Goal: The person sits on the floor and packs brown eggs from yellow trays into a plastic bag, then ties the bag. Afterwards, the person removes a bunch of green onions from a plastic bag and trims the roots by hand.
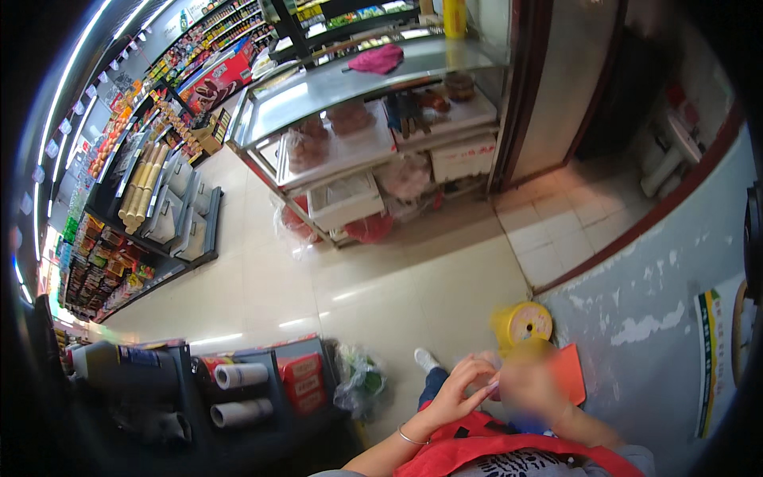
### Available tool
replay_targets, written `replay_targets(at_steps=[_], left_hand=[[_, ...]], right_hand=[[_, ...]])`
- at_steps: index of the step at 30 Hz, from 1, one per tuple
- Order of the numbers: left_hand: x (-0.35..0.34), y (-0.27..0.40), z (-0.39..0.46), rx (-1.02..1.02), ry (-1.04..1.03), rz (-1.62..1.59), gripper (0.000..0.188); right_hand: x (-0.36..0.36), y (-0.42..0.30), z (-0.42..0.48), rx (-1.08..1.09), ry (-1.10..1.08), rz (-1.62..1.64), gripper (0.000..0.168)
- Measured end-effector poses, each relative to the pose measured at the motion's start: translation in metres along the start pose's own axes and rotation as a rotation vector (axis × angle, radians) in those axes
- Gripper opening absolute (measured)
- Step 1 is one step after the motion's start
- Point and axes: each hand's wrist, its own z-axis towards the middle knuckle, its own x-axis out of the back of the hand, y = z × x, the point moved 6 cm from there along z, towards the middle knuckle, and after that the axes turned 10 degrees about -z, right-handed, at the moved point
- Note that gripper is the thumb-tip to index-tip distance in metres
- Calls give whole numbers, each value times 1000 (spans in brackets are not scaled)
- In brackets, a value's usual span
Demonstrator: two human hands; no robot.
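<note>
Both hands are raised close together in front of a red apron (pixel 441 456). My left hand (pixel 468 387), with a bangle at its wrist, has its fingers bent around something small and pinkish that I cannot make out. Beside it my right hand (pixel 527 387) is blurred, so its fingers and anything in them cannot be told. Just beyond the hands a yellow round plastic stool (pixel 529 322) stands on the floor. An orange-red flat object (pixel 571 375) shows behind my right hand, against the grey wall.
Black shelving at lower left holds rolls of plastic bags (pixel 241 375) and red boxes (pixel 303 381); a bag of greens (pixel 360 381) lies beside it. Ahead stands a metal table (pixel 286 110) with a pink cloth (pixel 377 59) on top. A doorway opens at right beside a peeling wall (pixel 644 310).
</note>
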Motion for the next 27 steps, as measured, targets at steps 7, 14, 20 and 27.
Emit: replay_targets(at_steps=[7, 14, 20, 27], left_hand=[[105, 42, 70, 21, -32, -66, 19], [183, 51, 108, 251, 256, -468, 14], [234, 64, 133, 276, 460, -266, 14], [276, 115, 151, 197, 693, -35, 13]], right_hand=[[-33, -111, 108, 47, -231, -1, 9], [-57, -194, 193, 451, -369, -417, 11], [-85, -257, 238, 877, -330, -940, 12], [-122, -292, 288, 1159, -264, -984, 16]])
